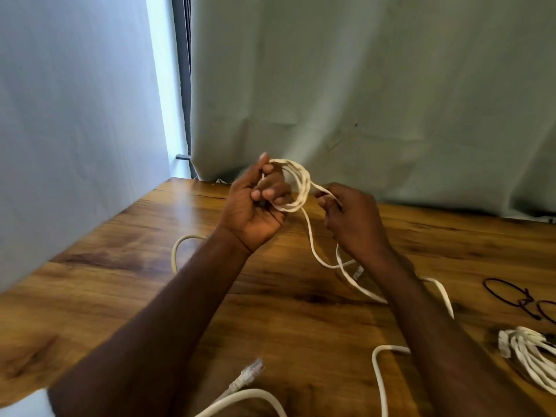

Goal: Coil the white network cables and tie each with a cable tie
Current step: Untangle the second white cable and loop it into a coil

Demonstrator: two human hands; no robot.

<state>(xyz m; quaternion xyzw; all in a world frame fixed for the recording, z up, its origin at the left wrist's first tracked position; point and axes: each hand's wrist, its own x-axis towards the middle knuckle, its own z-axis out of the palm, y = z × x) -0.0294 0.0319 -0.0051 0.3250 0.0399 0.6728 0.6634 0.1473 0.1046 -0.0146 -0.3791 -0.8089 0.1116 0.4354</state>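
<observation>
White round network cable [296, 188] sits near the middle of the frame, wound into several loops above the brown wood-grain table [120, 284]. Going from the left: a pale blue-grey wall fills the upper left, and a loose arc of white cable [177, 251] lies on the table left of centre, beside the left forearm. At the bottom, left of centre, a clear plastic cable plug [249, 371] on a white cord points up and to the right, blurred. The left hand [255, 206] is raised, palm toward the camera, its fingers curled round the coil and its thumb upright. A strand runs from the coil to the right hand [352, 218], which pinches it between thumb and fingers just right of the coil. More of the cable drops from the coil to the table and trails under the right forearm. A grey-green curtain [376, 85] hangs behind. At the right edge lie thin dark looped ties [508, 293], and below them a finished bundle of white cable [529, 353].
</observation>
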